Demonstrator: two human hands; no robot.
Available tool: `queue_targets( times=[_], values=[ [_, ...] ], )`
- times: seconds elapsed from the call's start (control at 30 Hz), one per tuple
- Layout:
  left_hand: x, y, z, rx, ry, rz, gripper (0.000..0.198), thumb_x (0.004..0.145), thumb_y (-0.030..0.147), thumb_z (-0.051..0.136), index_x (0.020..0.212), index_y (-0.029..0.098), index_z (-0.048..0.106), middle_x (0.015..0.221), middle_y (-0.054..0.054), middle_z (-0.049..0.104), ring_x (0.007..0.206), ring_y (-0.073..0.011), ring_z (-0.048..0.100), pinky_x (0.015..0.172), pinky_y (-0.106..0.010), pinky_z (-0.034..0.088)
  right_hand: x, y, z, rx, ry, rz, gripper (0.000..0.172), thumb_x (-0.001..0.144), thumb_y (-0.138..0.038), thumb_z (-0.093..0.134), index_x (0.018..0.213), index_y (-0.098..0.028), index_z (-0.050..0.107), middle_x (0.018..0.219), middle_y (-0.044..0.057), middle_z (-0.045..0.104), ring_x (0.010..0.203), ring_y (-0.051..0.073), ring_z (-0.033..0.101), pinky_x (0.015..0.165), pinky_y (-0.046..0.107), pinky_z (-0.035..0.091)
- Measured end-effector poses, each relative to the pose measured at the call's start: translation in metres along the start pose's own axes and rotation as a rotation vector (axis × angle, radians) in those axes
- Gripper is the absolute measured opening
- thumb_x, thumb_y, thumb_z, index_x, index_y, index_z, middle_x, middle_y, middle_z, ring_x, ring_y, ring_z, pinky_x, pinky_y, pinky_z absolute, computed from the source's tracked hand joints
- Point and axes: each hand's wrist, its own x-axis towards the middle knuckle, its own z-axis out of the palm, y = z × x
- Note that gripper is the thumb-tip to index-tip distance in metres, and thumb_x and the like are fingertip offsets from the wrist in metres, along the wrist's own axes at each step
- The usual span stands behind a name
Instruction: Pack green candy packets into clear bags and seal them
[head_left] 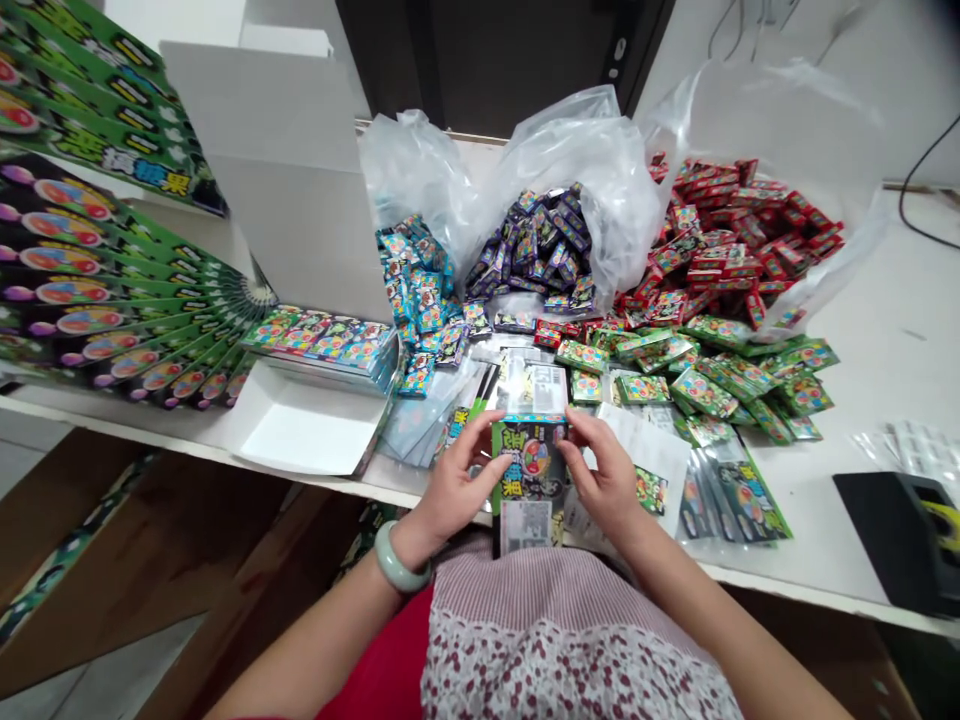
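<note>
Both hands on green candy box

Left hand (454, 480) and right hand (600, 475) pinch the green candy box (529, 460) by its 2 sides, fingers narrow on the card, box just inside the front edge of the white table (885, 400). Jade bangle (401, 557) on left wrist. Beyond: white card tray (300, 425), clear plastic bags (592, 170) of blue, purple and red packets. Loose green packets (720, 390) right of right hand
</note>
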Motion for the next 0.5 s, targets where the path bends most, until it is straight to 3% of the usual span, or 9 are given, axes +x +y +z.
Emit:
queue_targets(
  times=[0.1,0.17,0.33,0.4,0.5],
  values=[
    [0.000,-0.002,0.001,-0.036,-0.010,0.020,0.045,0.089,0.026,0.060,0.132,0.027,0.046,0.124,-0.009,0.059,0.104,-0.0217,0.063,0.084,-0.037,0.058,0.003,0.003,-0.004,0.026,-0.031,0.009,0.045,0.094,-0.023,0.047,0.138,-0.031,0.044,0.120,0.011,0.058,0.103,0.022,0.059,0.087,0.043,0.052],
    [0.002,-0.003,-0.002,-0.052,-0.050,0.033,0.044,0.089,0.026,0.060,0.131,0.026,0.046,0.124,-0.009,0.059,0.104,-0.0212,0.064,0.083,-0.036,0.058,0.013,0.003,-0.011,0.125,-0.111,0.044,0.039,0.093,-0.027,0.050,0.132,-0.029,0.052,0.116,0.010,0.061,0.099,0.021,0.061,0.085,0.040,0.053],
    [0.004,-0.001,-0.007,-0.042,-0.100,0.064,0.043,0.088,0.025,0.061,0.129,0.025,0.047,0.116,-0.008,0.063,0.098,-0.0196,0.065,0.079,-0.033,0.059,0.046,0.004,-0.033,0.369,-0.495,0.151,0.028,0.092,-0.036,0.053,0.115,-0.028,0.067,0.110,0.005,0.067,0.104,0.019,0.062,0.092,0.040,0.050],
    [0.003,-0.001,-0.007,-0.045,-0.092,0.063,0.043,0.089,0.026,0.060,0.129,0.025,0.046,0.116,-0.008,0.063,0.098,-0.0197,0.065,0.078,-0.033,0.059,0.048,0.004,-0.035,0.330,-0.471,0.132,0.030,0.091,-0.036,0.054,0.118,-0.028,0.065,0.110,0.005,0.067,0.103,0.019,0.062,0.093,0.040,0.050],
    [0.001,-0.001,-0.006,-0.029,-0.079,0.048,0.045,0.089,0.027,0.060,0.131,0.025,0.045,0.117,-0.009,0.062,0.099,-0.0203,0.064,0.080,-0.034,0.058,0.039,0.004,-0.027,0.227,-0.235,0.120,0.024,0.090,-0.035,0.057,0.109,-0.027,0.069,0.099,0.005,0.069,0.095,0.020,0.064,0.086,0.039,0.052]
  ],
)
